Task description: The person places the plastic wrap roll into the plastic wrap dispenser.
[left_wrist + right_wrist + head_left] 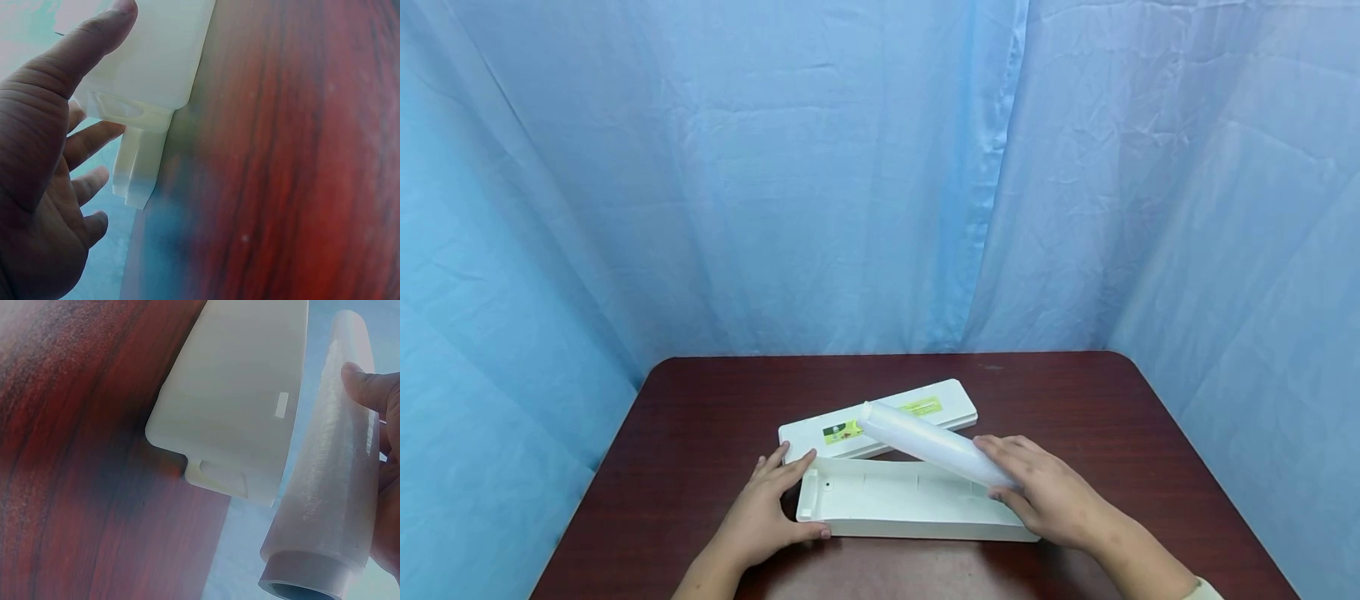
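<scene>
Notably, right hand (1037, 492), lower right of frame, clamped film roll (925, 439) off-centre; overhang probably risked a slip; left hand (763, 506) pinched tray (910, 528)

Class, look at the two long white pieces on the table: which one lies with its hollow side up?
The tray, nearer the person. Its inside shows; the lid behind it shows a flat face with yellow-green print.

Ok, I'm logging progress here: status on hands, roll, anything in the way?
Right hand grips film roll, angled above open box. Left hand spread at box's left end. Lid lies behind box, clear of its opening.
</scene>
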A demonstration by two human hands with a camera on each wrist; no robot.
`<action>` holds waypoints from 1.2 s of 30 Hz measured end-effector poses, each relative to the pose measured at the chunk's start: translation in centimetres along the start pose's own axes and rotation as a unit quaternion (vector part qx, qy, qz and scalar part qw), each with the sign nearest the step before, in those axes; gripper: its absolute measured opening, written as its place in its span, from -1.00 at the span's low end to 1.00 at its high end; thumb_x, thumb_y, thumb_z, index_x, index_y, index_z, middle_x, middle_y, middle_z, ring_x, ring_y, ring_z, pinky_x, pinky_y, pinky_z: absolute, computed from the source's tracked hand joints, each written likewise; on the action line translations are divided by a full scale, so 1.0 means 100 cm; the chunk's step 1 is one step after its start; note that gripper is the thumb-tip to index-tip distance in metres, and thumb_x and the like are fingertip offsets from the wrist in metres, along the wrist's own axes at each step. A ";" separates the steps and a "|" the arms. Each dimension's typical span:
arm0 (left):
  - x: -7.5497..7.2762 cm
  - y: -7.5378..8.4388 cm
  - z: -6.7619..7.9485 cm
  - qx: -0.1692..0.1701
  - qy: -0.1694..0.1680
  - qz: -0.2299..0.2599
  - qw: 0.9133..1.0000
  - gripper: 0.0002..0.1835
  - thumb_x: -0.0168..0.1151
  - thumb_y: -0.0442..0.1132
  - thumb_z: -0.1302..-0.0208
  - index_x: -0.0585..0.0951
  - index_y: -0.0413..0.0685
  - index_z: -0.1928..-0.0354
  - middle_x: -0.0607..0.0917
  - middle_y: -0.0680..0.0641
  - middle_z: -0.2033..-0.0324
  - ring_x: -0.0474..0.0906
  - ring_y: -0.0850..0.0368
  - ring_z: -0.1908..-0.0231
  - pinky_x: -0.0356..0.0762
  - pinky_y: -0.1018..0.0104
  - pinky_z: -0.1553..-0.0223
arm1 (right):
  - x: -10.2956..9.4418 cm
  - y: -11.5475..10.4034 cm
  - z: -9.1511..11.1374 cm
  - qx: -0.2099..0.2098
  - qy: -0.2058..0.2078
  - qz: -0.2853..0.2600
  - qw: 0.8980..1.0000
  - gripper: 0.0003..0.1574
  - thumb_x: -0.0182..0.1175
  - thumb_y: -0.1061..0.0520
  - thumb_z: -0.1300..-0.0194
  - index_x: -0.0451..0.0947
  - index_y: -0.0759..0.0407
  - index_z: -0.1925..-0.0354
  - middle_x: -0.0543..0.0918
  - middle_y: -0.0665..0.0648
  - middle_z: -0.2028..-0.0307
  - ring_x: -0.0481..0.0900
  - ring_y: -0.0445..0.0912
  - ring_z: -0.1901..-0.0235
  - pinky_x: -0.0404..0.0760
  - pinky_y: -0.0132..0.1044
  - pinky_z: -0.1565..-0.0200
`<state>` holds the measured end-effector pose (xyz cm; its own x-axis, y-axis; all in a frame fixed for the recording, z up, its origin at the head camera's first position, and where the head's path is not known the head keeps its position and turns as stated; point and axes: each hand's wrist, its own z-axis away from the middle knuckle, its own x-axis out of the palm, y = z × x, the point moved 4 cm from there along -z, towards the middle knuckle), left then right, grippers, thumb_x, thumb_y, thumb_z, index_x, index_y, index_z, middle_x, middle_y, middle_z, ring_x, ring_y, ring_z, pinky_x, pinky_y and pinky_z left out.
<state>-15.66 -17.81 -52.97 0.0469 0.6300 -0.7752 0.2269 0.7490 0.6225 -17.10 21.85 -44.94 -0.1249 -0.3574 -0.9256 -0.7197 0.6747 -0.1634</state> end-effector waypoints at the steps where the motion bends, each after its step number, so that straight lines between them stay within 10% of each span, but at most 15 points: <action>1: 0.000 0.000 0.000 -0.001 0.000 0.001 1.000 0.20 0.70 0.31 0.27 0.44 0.16 -0.52 0.60 0.00 -0.34 0.05 -0.16 -0.58 -0.10 -0.36 -0.51 | 0.000 0.000 0.000 -0.003 0.001 -0.001 1.000 -0.04 0.55 0.05 -0.19 0.41 0.07 -0.49 0.60 0.00 -0.30 0.57 -0.08 -0.21 0.69 -0.08 -0.05; 36: 0.000 0.000 0.001 -0.011 0.003 0.011 1.000 0.20 0.73 0.28 0.29 0.45 0.17 -0.52 0.58 -0.02 -0.35 0.03 -0.18 -0.59 -0.09 -0.38 -0.50 | 0.011 -0.017 -0.012 -0.066 -0.014 -0.006 0.998 -0.12 0.52 0.06 -0.22 0.45 0.17 -0.44 0.59 0.04 -0.32 0.56 -0.05 -0.24 0.66 -0.05 -0.10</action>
<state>-15.53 -17.87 -52.98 0.0462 0.6478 -0.7604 0.2038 0.7391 0.6421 -16.84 19.60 -45.27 -0.0986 -0.3461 -0.9330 -0.8054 0.5784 -0.1294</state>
